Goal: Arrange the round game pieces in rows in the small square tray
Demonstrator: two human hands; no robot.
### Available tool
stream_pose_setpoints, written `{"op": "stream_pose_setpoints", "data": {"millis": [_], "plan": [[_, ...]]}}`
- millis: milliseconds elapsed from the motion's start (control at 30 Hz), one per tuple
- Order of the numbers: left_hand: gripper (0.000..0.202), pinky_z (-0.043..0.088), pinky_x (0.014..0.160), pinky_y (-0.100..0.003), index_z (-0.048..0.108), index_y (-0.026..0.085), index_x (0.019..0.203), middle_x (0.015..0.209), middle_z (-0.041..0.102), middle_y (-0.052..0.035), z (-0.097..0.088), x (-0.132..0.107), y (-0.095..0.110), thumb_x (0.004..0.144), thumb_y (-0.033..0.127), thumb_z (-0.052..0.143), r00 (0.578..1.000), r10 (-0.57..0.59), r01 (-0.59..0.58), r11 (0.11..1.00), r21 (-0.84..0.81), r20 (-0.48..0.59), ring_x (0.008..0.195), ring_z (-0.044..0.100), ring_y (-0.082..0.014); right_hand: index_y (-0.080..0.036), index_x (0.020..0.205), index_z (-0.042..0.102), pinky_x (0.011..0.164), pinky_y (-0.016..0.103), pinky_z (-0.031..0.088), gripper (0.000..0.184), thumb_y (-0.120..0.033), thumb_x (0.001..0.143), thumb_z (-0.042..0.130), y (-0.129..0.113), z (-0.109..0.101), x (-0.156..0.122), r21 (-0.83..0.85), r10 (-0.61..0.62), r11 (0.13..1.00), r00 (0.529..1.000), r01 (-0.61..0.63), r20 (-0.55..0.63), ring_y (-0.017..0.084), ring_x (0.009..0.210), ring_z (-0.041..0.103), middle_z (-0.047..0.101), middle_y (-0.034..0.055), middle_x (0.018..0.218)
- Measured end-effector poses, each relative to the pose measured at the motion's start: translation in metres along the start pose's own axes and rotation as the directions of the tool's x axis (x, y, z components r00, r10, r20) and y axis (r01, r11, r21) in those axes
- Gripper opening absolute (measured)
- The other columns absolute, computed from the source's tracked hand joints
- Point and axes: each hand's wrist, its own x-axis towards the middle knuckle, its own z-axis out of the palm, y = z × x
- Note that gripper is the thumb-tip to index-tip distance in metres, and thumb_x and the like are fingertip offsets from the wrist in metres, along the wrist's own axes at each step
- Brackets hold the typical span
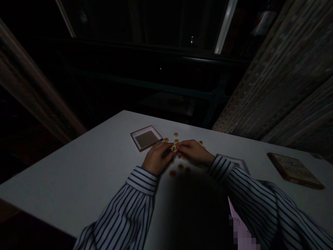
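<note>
Between the fingertips of both hands is one round xiangqi piece [174, 148] with a dark character on its face, held just above the table. My left hand [157, 157] pinches its left side. Thumb and fingers of my right hand [194, 151] close on its right side. Around and partly under the hands lie several more round pieces: a red-marked piece [176, 134] beyond them, a dark-marked piece [180, 167] in front, and another dark-marked piece [200, 142] behind my right hand. Some pieces are partly hidden by my hands.
The white table [85, 166] carries a shallow open box part [147, 137] left of the pieces. Beside my right forearm lies a pale flat item [240, 163], partly covered by the sleeve. A brown-edged flat box [295, 170] rests at right. Curtains [270, 76] hang beyond the table.
</note>
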Motion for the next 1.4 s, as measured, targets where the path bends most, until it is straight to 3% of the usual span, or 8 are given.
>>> {"op": "stream_pose_setpoints", "data": {"millis": [233, 500, 800, 933, 1133, 1400], "plan": [[0.025, 0.043, 0.083, -0.030, 0.057, 0.017, 0.098, 0.092, 0.062, -0.0056, -0.002, 0.000, 0.001, 0.077, 0.030, 0.051, 1.000, 0.001, 0.000, 1.000, -0.003, 0.002, 0.090, 0.055, -0.0158, -0.013, 0.088, 0.064, 0.054, 0.019, 0.039, 0.028, -0.034, 0.074, 0.050, -0.004, 0.002, -0.002, 0.027, -0.027, 0.999, 1.000, 0.027, -0.006, 0.009, 0.059, 0.054, 0.063, 0.0022, 0.070], [0.026, 0.043, 0.084, -0.029, 0.058, 0.017, 0.098, 0.096, 0.062, -0.0058, -0.004, 0.000, 0.000, 0.077, 0.031, 0.049, 0.999, -0.013, 0.013, 1.000, -0.002, 0.029, 0.091, 0.055, -0.0158, -0.012, 0.084, 0.064, 0.051, 0.019, 0.038, 0.027, -0.033, 0.072, 0.052, -0.002, 0.002, -0.002, -0.031, -0.076, 0.997, 0.996, 0.074, -0.049, 0.008, 0.055, 0.050, 0.062, 0.0022, 0.071], [0.030, 0.044, 0.079, -0.028, 0.059, 0.016, 0.099, 0.094, 0.063, -0.0057, -0.019, 0.001, -0.014, 0.080, 0.030, 0.041, 0.960, -0.224, 0.248, 0.960, 0.132, -0.170, 0.087, 0.057, -0.0169, -0.016, 0.087, 0.065, 0.057, 0.021, 0.040, 0.026, -0.030, 0.074, 0.047, 0.015, 0.002, 0.004, -0.264, -0.091, 0.962, 0.992, 0.064, -0.092, 0.010, 0.058, 0.053, 0.063, 0.0013, 0.070], [0.029, 0.045, 0.079, -0.029, 0.060, 0.016, 0.099, 0.093, 0.063, -0.0060, -0.017, 0.001, -0.018, 0.079, 0.029, 0.042, 0.949, -0.241, 0.273, 0.951, 0.145, -0.201, 0.086, 0.058, -0.0178, -0.018, 0.087, 0.065, 0.065, 0.023, 0.040, 0.025, -0.028, 0.074, 0.046, 0.012, 0.003, 0.005, -0.413, -0.130, 0.908, 0.985, 0.071, -0.116, 0.013, 0.070, 0.057, 0.065, 0.0021, 0.078], [0.030, 0.045, 0.077, -0.030, 0.060, 0.017, 0.099, 0.093, 0.064, -0.0056, -0.015, 0.000, -0.017, 0.079, 0.031, 0.043, 0.956, -0.245, 0.267, 0.954, 0.133, -0.160, 0.086, 0.058, -0.0176, -0.021, 0.090, 0.064, 0.067, 0.023, 0.038, 0.025, -0.027, 0.076, 0.044, 0.004, 0.001, 0.000, -0.664, -0.149, 0.743, 0.988, 0.085, -0.040, 0.015, 0.078, 0.058, 0.066, 0.0013, 0.087], [0.032, 0.045, 0.071, -0.027, 0.060, 0.018, 0.099, 0.090, 0.064, -0.0054, -0.016, 0.001, -0.013, 0.079, 0.035, 0.043, 0.957, -0.272, 0.282, 0.953, 0.108, -0.104, 0.078, 0.058, -0.0155, -0.021, 0.091, 0.064, 0.070, 0.024, 0.035, 0.027, -0.029, 0.076, 0.042, 0.003, 0.001, -0.009, -0.766, -0.088, 0.638, 0.996, 0.081, 0.032, 0.016, 0.079, 0.058, 0.066, 0.0019, 0.085]]}}
